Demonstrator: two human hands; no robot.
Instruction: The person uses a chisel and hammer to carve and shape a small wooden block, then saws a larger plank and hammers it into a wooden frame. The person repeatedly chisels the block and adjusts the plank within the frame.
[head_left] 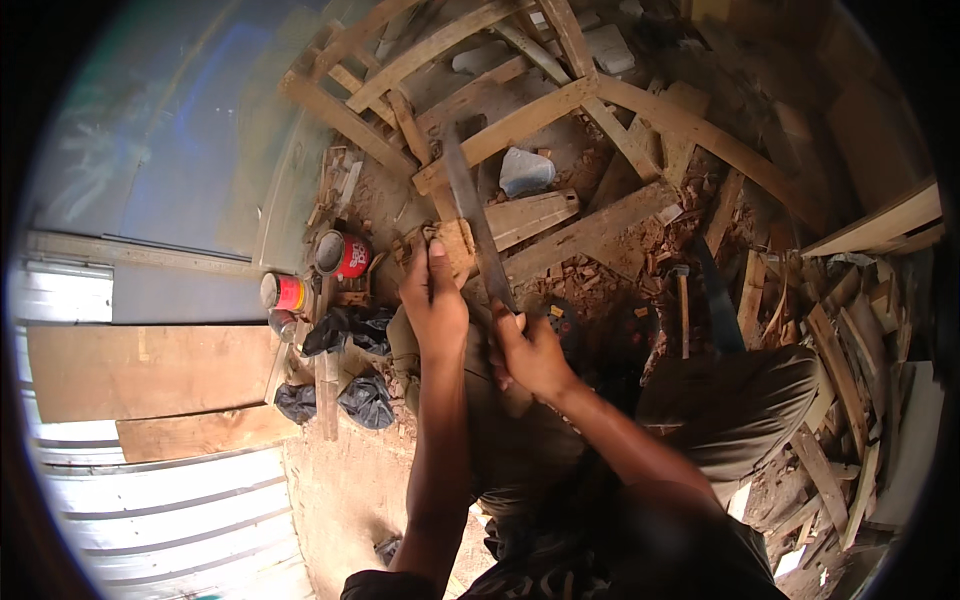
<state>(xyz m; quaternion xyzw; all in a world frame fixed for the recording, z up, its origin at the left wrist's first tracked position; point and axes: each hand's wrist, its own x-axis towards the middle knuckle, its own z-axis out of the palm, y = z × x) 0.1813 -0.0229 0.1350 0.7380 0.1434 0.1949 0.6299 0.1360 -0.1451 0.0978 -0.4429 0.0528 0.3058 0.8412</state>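
Note:
My left hand (436,305) grips a short, rough block of light wood (457,250), its fingers closed over the near side. Wrapped round the lower end of a long-bladed hand tool (474,205) is my right hand (530,350). The tool's narrow, dark metal blade points away from me and slants slightly left, passing along the block's right side. Whether it touches the wood I cannot tell, nor whether its edge has teeth. A pale handle end shows below my right fist. Both hands are above my bent left leg.
Nailed wooden frames (520,125) fill the far ground, with wood chips (590,280) scattered nearer. At left stand paint cans (345,254) and black plastic bags (367,402). On the right are a hammer (683,310), a dark blade (722,300) and piled offcuts (835,360).

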